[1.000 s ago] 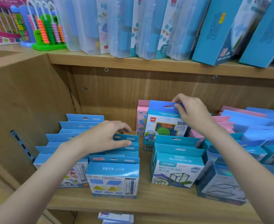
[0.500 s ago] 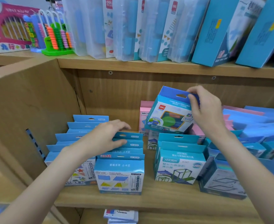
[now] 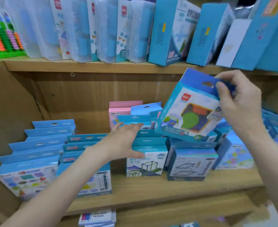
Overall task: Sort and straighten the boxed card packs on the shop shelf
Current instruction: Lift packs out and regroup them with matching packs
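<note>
My right hand (image 3: 238, 105) pinches the dark blue hang tab of a blue boxed card pack (image 3: 189, 108) and holds it tilted in the air above the rows. My left hand (image 3: 123, 141) reaches with straight, spread fingers over the third row of blue packs (image 3: 145, 159), touching their top tabs. Two more rows of blue packs (image 3: 35, 148) fill the shelf's left side. A pink pack (image 3: 118, 112) stands at the back. More blue packs (image 3: 194, 163) sit under the lifted one.
The wooden shelf board (image 3: 151, 190) has bare room along its front edge. A wooden side wall (image 3: 8, 104) closes the left. The shelf above carries clear plastic cases (image 3: 79, 30), tall blue boxes (image 3: 172, 31) and a bead abacus (image 3: 2, 38). Packs (image 3: 97, 217) lie on the shelf below.
My right hand has lifted the blue pack out of its row, up and to the right. My left hand moved right, from the second row onto the third.
</note>
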Available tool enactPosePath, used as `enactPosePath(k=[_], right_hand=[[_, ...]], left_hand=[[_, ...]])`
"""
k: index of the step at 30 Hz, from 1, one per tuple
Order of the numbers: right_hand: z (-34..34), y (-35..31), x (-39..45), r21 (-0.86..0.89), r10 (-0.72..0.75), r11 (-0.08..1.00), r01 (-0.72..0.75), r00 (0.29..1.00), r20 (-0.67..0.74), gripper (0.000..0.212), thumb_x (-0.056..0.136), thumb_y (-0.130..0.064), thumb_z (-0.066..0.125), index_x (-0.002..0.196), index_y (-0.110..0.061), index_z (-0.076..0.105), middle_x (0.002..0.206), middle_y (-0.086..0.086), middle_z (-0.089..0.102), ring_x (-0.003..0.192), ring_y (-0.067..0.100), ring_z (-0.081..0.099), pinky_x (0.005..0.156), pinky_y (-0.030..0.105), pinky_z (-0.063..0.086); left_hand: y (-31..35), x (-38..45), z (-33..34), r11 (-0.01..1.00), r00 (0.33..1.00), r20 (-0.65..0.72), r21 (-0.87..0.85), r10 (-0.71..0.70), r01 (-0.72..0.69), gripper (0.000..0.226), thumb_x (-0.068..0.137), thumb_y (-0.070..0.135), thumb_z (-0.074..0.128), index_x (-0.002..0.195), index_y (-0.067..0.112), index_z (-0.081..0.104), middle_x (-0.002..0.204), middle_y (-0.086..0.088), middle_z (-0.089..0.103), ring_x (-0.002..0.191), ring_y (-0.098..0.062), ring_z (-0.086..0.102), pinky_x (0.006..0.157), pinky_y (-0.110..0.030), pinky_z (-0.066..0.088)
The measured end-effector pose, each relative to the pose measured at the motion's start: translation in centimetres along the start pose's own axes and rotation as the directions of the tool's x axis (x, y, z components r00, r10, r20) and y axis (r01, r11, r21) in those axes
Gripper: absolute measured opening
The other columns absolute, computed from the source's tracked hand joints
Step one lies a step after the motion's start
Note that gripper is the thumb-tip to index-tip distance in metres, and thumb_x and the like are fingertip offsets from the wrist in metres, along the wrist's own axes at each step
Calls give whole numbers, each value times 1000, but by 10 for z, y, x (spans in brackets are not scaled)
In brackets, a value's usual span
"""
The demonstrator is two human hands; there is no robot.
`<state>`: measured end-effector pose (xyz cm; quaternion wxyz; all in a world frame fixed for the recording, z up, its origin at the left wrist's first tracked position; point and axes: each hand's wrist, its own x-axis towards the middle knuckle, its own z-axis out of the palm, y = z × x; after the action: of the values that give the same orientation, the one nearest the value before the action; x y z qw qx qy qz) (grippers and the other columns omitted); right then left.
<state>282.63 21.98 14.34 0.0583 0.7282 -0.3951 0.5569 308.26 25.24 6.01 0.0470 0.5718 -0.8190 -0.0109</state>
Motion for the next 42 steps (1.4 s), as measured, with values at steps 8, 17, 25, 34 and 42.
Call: enactPosePath(k=[8,17,25,34,42], right_hand=[[-29,57,-17,111,-11,994,-11,981,193,10,87,-14,47,90,-21,53,84,-25,54,76,-14,51,68,10,38],[-36,84,-12,167,40,983,-71,983,180,11,88,-18,46,93,-21,55,85,-28,53,78,-12,52,69,11,40],[-48,76,-15,163,66,983,-89,988,140,12,87,-21,45,92,-24,56,82,-28,57,77,-10,52,69,17,43],[-91,78,-28,34,99,994,-105,984,147,11,85,-20,45,89,-26,53,83,-37,57,77,-11,52,70,14,40],[-115,90,-54,-48,105,994,-96,967,231,11,85,-21,46,87,-30,52,79,-26,60,74,-7,51,65,14,38]], left_hand=[[24,35,4,991,986,120,90,-112,102,81,67,58,68,131,21,35,130,2,51,121,-17,43,108,-34,13],[22,17,-5,955,932,272,239,-239,176,86,69,55,69,137,23,27,138,5,42,131,-14,32,113,-36,3],[45,13,-10,975,986,29,160,-162,155,102,70,61,65,146,21,8,140,0,32,132,-18,25,112,-32,8],[116,32,38,959,971,-216,-282,-100,36,110,75,46,69,145,19,-11,153,2,-1,139,-19,10,109,-27,17],[125,37,72,867,949,-163,-471,-268,164,121,70,46,74,140,31,-23,141,-6,37,126,-23,40,99,-33,36]])
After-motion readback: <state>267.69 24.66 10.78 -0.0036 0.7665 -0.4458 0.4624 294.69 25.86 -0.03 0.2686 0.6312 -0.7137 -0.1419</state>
